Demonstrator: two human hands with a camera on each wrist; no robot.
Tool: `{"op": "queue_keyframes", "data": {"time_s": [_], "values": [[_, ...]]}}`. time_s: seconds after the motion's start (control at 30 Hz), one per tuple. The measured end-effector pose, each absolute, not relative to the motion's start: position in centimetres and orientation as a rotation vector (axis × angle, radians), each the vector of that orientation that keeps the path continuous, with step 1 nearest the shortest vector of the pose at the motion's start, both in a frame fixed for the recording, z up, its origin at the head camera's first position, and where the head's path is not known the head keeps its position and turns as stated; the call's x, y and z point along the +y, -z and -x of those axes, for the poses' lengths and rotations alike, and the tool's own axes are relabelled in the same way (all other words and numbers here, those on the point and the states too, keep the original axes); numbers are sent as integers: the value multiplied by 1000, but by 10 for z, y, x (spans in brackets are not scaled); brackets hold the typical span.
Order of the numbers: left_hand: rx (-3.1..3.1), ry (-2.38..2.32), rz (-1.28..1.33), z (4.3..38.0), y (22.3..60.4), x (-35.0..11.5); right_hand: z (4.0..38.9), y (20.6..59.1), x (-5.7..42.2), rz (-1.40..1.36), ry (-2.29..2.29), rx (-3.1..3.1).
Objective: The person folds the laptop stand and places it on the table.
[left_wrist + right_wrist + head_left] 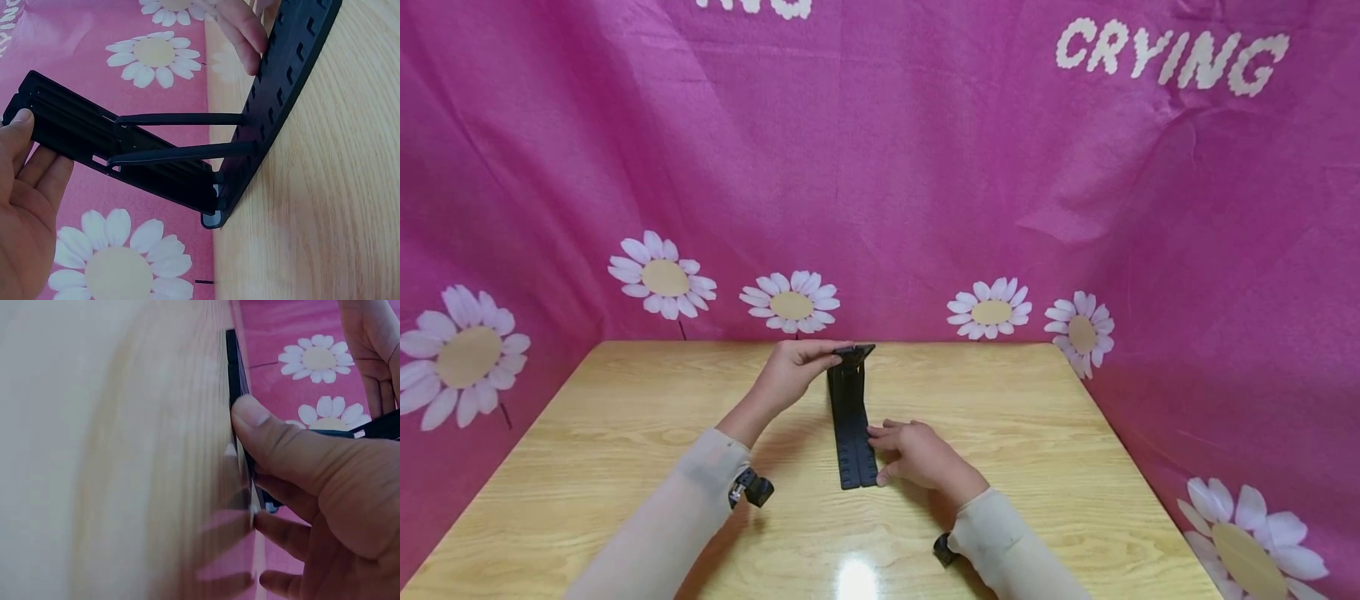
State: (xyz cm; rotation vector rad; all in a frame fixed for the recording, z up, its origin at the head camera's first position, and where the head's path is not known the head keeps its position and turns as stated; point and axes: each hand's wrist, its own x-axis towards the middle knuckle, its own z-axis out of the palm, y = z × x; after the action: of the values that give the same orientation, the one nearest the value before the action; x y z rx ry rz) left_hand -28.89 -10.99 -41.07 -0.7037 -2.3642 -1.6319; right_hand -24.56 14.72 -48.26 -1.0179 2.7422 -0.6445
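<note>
A black folding laptop stand (852,429) stands on the table, its notched base flat on the wood and its upper panel (69,125) raised at the far end. Two thin struts (187,151) link panel and base in the left wrist view. My left hand (790,373) pinches the panel's top end between thumb and fingers. My right hand (921,454) rests beside the base with relaxed fingers, thumb (253,412) and fingertips touching its right edge. The struts are mostly hidden behind the panel's shadow in the head view.
The light wooden table (1015,417) reaches back to a pink cloth (925,183) with white daisies, which also hangs at both sides. Small black cameras (758,490) are strapped at both wrists, low over the tabletop.
</note>
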Motion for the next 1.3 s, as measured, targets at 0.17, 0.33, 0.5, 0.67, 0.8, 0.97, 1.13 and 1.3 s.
{"op": "queue_keyframes", "data": {"time_s": [0.17,0.33,0.5,0.67,0.8,0.97,1.13,1.3], "values": [[-2354,1641,698,293,408,-113,245,481,140,895,736,2743],[-2365,1652,677,294,406,-116,245,483,134,847,762,2766],[-2369,1664,650,294,406,-120,246,485,128,818,764,2786],[-2356,1672,645,295,406,-122,246,485,125,804,775,2792],[-2354,1683,627,294,409,-122,244,486,126,818,766,2786],[-2367,1680,562,289,416,-123,243,485,131,884,736,2743],[-2385,1684,526,285,424,-126,245,485,137,952,674,2707],[-2444,1634,452,285,431,-133,251,482,142,948,702,2691]]}}
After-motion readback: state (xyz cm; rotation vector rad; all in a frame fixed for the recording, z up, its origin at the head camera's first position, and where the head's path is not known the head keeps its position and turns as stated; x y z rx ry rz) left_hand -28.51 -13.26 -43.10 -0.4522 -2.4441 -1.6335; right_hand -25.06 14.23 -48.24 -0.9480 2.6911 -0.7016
